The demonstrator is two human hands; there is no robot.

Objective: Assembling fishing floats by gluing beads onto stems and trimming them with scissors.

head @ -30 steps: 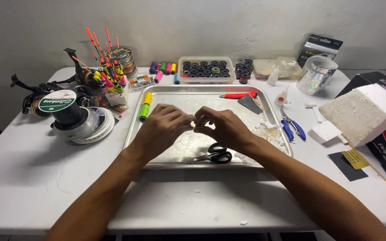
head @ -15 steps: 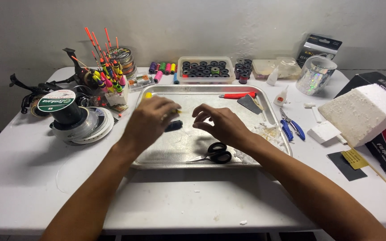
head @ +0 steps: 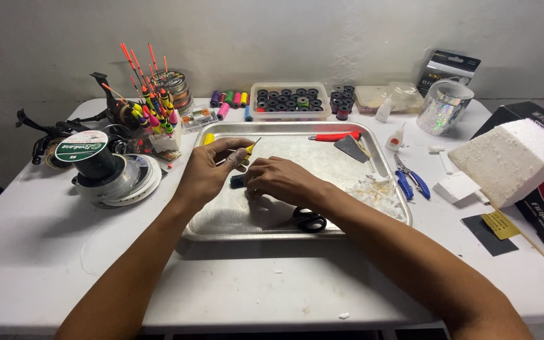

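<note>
Over the metal tray [head: 373,141] at mid-tabletop, a small yellow-tipped float [head: 249,150] is pinched in the curled left hand [head: 212,173]. The right hand [head: 281,181] is closed down over a small dark object [head: 237,181], fingers bent. Black scissors [head: 310,220] lie near the tray's front edge.

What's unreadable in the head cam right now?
- Small dark object on the silver metal tray: mostly hidden under the right hand.
- Black-handled scissors: blades covered by the right forearm.
- Thin yellow-tipped float in the left hand: too small to show the grip.
</note>
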